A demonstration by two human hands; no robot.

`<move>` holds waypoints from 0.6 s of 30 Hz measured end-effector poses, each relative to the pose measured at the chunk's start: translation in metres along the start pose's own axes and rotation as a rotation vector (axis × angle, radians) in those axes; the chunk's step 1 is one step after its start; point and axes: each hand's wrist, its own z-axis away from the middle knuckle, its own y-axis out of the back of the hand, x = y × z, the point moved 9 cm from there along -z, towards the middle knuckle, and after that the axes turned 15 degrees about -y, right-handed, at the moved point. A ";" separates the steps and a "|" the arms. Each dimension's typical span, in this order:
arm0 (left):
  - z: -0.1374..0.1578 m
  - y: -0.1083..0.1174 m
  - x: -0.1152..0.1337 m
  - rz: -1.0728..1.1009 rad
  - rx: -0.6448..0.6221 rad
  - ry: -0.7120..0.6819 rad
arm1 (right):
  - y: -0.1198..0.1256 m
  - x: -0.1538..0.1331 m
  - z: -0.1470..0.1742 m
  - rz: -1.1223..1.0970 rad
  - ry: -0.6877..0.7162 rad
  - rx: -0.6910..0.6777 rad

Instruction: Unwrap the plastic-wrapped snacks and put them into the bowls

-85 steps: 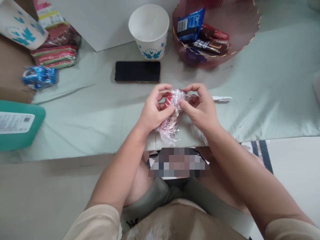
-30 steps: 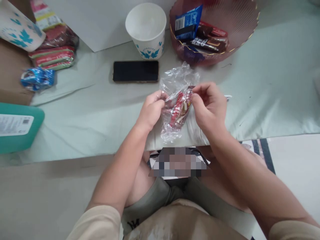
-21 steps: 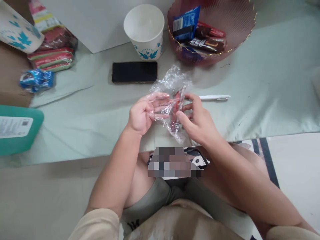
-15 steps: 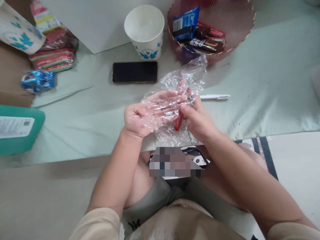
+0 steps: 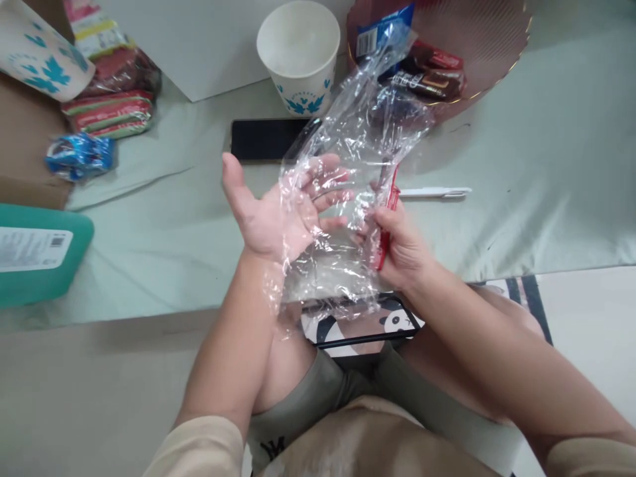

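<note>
A clear plastic bag [image 5: 342, 265] spreads between my two hands above the table's front edge. My left hand [image 5: 283, 215] is palm up, its fingers spread and reaching inside or behind the film; I cannot tell which. My right hand [image 5: 402, 242] pinches the bag's right side together with a slim red-wrapped snack [image 5: 384, 248], which stands nearly upright. Whether the snack lies inside the bag is unclear. Just beyond my right hand lies a white pen [image 5: 437, 193]. The bag partly covers a black phone [image 5: 263, 140].
Behind the phone stands a white paper cup [image 5: 299, 66]. At its right, a pink ribbed bowl [image 5: 489, 66] holds several wrapped snacks. On the left are another paper cup [image 5: 47, 63], red packets [image 5: 112, 112], a blue packet [image 5: 79, 157] and a green container [image 5: 74, 265].
My left hand has opened out, thumb lifted away to the left. The bag has spread wider and higher, while my right hand moved slightly right with the red-wrapped snack.
</note>
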 end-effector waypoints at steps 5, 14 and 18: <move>0.000 -0.010 -0.006 -0.137 -0.120 0.042 | 0.008 0.000 -0.004 0.082 0.129 0.114; 0.012 -0.001 0.021 0.415 0.343 -0.120 | -0.043 0.026 0.013 -0.489 -0.377 -0.277; 0.015 -0.028 0.016 0.490 0.294 -0.123 | -0.078 0.046 0.029 -0.454 -0.523 -0.525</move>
